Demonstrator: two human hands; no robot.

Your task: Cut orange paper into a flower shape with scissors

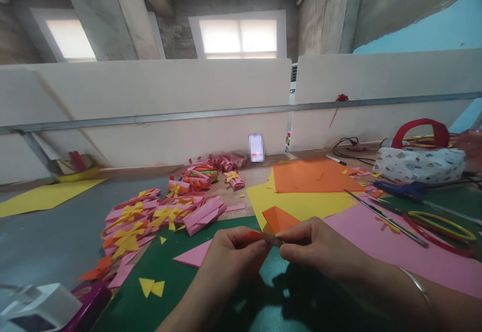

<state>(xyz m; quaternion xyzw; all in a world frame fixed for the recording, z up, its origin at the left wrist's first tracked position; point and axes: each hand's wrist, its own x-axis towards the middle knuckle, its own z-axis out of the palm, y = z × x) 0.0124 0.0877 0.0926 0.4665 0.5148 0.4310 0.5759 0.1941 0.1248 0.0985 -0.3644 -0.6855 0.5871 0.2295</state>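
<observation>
Orange paper strip (263, 236) between both hands' fingers (259, 244).

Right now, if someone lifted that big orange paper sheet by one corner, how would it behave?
The orange sheet lies thin and flat on the yellow sheet, so it would probably droop and bend. It looks very light, likely sliding at a nudge. It seems apt to crease, not break.

Paper bows (158, 216) crowd left; green mat (181, 282) bare.
</observation>
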